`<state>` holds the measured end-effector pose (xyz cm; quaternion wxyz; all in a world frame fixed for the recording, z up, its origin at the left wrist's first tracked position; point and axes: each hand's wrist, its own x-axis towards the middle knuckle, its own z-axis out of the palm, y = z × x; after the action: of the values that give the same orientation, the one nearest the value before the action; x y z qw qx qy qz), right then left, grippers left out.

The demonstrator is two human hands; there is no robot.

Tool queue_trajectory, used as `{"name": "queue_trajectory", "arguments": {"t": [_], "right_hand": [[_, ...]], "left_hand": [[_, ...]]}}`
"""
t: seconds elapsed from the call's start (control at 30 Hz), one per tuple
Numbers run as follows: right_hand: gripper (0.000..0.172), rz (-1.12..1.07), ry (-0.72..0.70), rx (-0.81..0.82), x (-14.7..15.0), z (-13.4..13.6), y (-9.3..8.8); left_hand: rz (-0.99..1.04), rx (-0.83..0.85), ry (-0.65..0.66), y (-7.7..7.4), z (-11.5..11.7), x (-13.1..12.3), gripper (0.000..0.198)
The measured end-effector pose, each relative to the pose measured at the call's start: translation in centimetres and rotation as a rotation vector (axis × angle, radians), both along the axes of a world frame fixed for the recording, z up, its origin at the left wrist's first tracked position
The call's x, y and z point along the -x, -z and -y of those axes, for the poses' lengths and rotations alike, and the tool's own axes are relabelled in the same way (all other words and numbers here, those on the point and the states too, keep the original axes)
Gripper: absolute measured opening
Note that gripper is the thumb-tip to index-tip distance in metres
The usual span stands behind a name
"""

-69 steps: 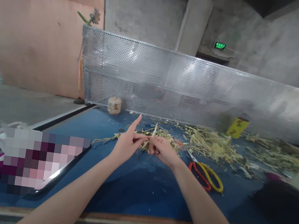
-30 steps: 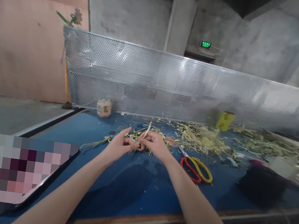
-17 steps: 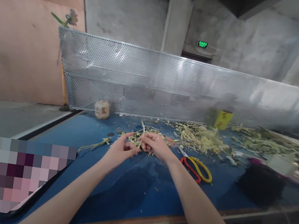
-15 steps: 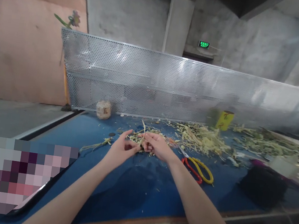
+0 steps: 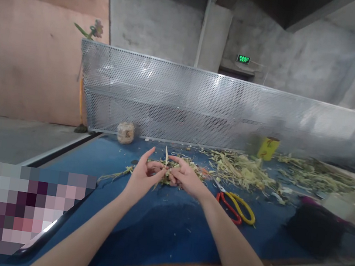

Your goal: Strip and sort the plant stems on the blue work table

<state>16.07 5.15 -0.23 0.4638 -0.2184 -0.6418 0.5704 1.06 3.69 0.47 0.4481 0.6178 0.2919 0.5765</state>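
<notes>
Both my hands meet over the middle of the blue table. My left hand has its thumb and fingers closed at the base of a pale plant strip, with the index finger raised. My right hand pinches beside it, fingers bent at the same spot; exactly which fingers grip the strip is partly hidden. The strip stands almost upright between the fingertips. Under and behind the hands lies a pile of plant scraps. Scissors with one red and one yellow handle rest open just right of my right hand.
Left of the hands lies a thin plant stalk. A pixelated tablet-like device is at front left. A whitish jar and a yellow can stand by the perforated metal screen. Shredded leaves and a black object lie right.
The pale strip has shifted slightly and its tip now stands straighter. My hands stay together with small finger movements. The whole view has moved a little, so things appear lower and further right.
</notes>
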Motion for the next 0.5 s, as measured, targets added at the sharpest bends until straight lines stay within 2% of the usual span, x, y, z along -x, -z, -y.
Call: {"name": "queue_trajectory", "arguments": {"t": [0.13,0.33,0.5], "right_hand": [[0.049,0.023,0.023,-0.024,0.14,0.12,-0.07],[0.050,0.055,0.043,-0.082,0.18,0.51,-0.49],[0.052,0.125,0.085,-0.085,0.25,0.91,-0.90]], "left_hand": [[-0.026,-0.022,-0.040,-0.16,0.17,0.22,0.079],[-0.048,-0.066,-0.067,-0.19,0.42,0.26,0.065],[-0.059,0.039,0.053,-0.17,0.68,-0.13,0.080]]}}
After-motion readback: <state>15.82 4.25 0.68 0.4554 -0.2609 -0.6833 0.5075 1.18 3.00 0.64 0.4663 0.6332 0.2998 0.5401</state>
